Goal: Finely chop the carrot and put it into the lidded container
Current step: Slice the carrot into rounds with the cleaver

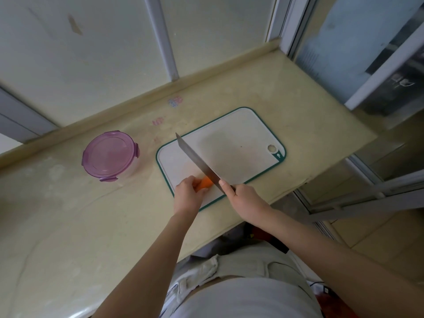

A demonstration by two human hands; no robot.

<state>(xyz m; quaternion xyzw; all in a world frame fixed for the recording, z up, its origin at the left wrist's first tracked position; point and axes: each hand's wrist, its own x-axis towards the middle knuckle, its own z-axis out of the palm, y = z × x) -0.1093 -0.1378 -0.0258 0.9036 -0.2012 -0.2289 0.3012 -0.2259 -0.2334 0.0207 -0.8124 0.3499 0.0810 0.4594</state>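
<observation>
My left hand (187, 191) clamps the carrot (205, 182) near the cutting board's (241, 134) near edge; my right hand (241, 195) grips the knife (197, 160), blade against the carrot.

Body check. Both forearms bare from wrist to frame edge. left hand (186, 194) and right hand (244, 197) bare as well; fingers (183, 182) plain, right thumbnail looks short.

Top (247, 299): plain white to very light grey, smooth fabric, rounded hem line across the bottom centre.

Trousers (252, 260): pale beige-grey, woven look, heavily creased, seam lines visible, pocket opening on the person's left hip.

Crumpled white fabric (204, 269) bunches at that pocket. Could be pocket lining or a tucked cloth, can't tell. Edges of it look frayed or fluffy.
</observation>
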